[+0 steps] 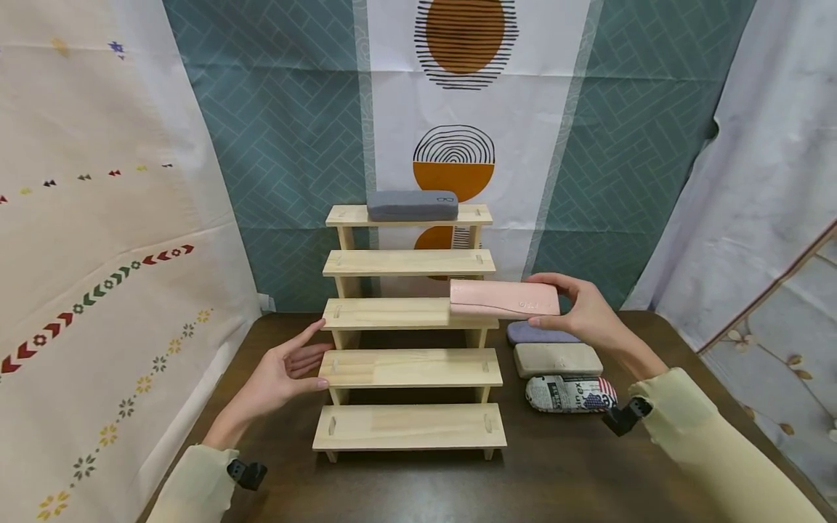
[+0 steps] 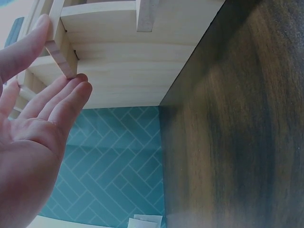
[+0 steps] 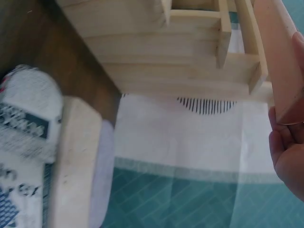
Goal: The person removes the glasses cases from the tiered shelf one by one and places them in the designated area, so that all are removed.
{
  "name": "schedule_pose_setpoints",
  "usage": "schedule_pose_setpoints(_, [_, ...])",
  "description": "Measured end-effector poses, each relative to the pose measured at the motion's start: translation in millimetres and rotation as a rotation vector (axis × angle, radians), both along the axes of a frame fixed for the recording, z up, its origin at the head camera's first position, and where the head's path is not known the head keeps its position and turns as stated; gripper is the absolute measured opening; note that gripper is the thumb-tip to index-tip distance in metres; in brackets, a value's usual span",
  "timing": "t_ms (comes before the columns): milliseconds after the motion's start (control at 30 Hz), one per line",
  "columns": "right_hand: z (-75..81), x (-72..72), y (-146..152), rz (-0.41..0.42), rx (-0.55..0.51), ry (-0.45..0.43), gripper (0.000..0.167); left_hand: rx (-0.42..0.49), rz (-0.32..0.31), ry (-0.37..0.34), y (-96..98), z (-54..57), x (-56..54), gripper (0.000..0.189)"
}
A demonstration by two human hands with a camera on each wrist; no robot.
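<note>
My right hand point(image 1: 584, 314) grips the right end of a pink glasses case point(image 1: 503, 299), thumb below and fingers above. The case is level, in front of the right part of the middle step of a wooden stepped rack point(image 1: 410, 369). In the right wrist view, the pink case point(image 3: 280, 61) appears beside the rack, partly cut off by the frame. My left hand point(image 1: 281, 374) rests against the rack's left side with fingers extended. Its thumb and fingertips touch the end of a step board point(image 2: 61, 57) in the left wrist view. A grey glasses case point(image 1: 412, 206) lies on the top step.
Right of the rack, a lavender case point(image 1: 539, 333), a beige case point(image 1: 559, 359) and a newspaper-print case point(image 1: 571, 394) lie in a row on the dark wooden table point(image 1: 418, 487). A patterned curtain point(image 1: 281, 145) hangs behind; light cloths hang on both sides.
</note>
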State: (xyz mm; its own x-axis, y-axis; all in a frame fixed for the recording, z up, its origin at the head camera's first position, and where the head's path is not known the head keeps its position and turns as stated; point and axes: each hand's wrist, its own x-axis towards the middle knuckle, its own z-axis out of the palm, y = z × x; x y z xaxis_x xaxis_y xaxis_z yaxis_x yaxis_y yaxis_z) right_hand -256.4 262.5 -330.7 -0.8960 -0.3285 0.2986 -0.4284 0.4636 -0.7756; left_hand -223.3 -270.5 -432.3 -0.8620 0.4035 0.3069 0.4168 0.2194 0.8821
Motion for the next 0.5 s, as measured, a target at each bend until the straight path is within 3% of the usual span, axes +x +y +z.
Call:
schedule_pose_setpoints(233, [-12.2, 18.5, 22, -0.023, 0.019, -0.02, 0.066, 0.002, 0.001, -0.004, 0.4, 2.1, 0.1, 0.103])
schedule_pose_setpoints(500, [-29.8, 35.1, 41, -0.04, 0.037, 0.013, 0.064, 0.006, 0.003, -0.017, 0.6, 0.1, 0.1, 0.105])
